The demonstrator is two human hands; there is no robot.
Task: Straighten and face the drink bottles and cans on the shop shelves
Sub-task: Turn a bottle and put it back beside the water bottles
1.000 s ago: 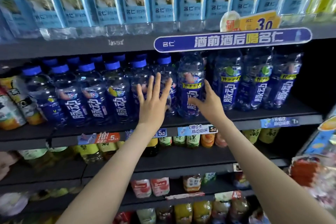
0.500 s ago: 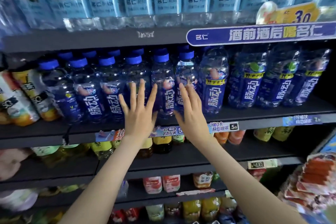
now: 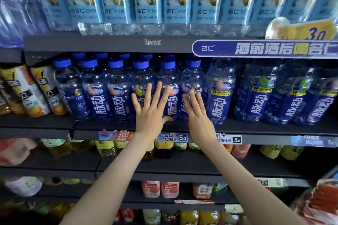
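Left hand (image 3: 150, 115) splayed flat against blue-capped bottles (image 3: 95, 95), right hand (image 3: 198, 117) straight-fingered alongside, gripped nothing, bottles full, capped, above price strip (image 3: 175, 137)

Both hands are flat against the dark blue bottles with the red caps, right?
Not quite. The head view shows the caps are blue, not red. The rest is right: the left hand and the right hand lie flat, fingers straight, against the dark blue bottles.

Bright, even light; wide-angle bowing and perhaps motion blur at the edges
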